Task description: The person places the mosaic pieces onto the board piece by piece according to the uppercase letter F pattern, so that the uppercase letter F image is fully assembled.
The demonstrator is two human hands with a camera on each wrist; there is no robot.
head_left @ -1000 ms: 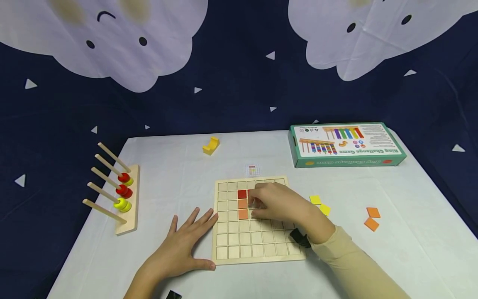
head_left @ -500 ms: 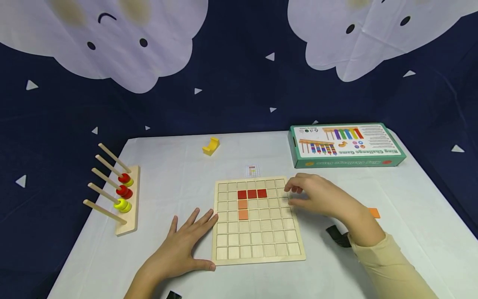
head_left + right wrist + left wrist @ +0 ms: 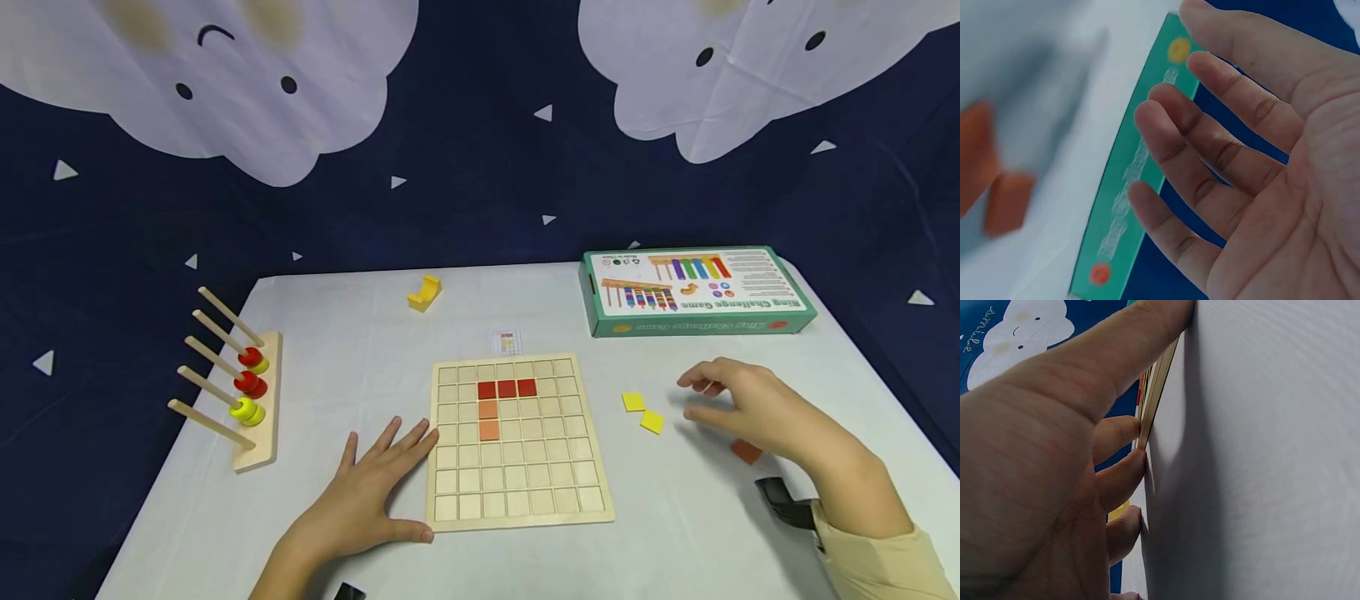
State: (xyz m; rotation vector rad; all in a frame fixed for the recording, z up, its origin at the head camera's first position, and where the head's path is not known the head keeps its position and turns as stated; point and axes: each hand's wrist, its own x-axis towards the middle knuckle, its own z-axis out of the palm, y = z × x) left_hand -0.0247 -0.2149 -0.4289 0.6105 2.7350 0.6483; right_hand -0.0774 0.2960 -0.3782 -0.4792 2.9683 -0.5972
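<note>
White tabletop bears the grid board between two empty, unclenched hands, left touching its edge, right well apart.

The flat wooden board holds three red tiles and two pale orange tiles; right of it lie two yellow tiles and, farther, loose orange tiles.

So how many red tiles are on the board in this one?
3: a left red tile, a middle red tile and a right red tile, side by side in the second row from the far edge of the board. None seems hidden.
</note>
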